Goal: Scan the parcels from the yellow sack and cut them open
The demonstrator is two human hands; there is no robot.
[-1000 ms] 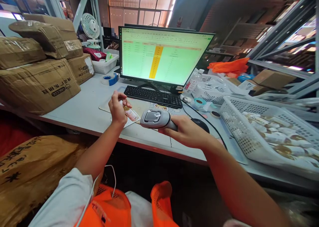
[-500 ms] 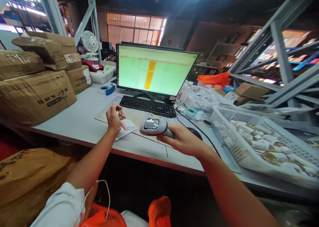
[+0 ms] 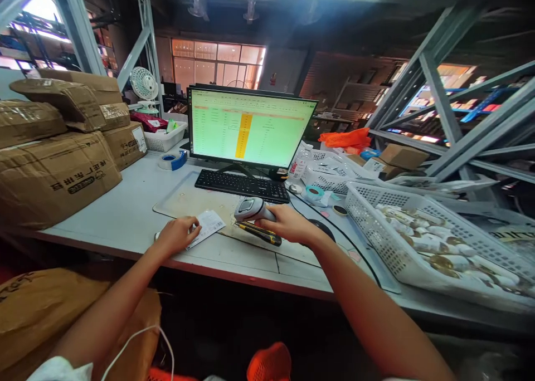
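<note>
My right hand (image 3: 288, 223) grips a grey handheld barcode scanner (image 3: 249, 209) by its handle, head pointing left above the desk mat. Just below it lies a black and yellow utility knife (image 3: 261, 233). My left hand (image 3: 179, 237) is palm down near the desk's front edge, fingers curled, beside a white printed sheet (image 3: 208, 227) with a barcode. A small pale end of something (image 3: 157, 236) peeks out at the left of this hand; the rest is hidden beneath it.
Behind the hands stand a keyboard (image 3: 242, 186) and a monitor (image 3: 251, 127) showing a spreadsheet. A white plastic basket (image 3: 371, 242) of small wrapped rolls is at right. Cardboard boxes (image 3: 58, 175) are stacked left. A tape dispenser (image 3: 173, 160) and mouse (image 3: 322, 230) are on the desk.
My left hand has lowered from above the sheet to the desk at its left, turning palm down. The scanner has shifted slightly, uncovering the utility knife. The view has tilted up.
</note>
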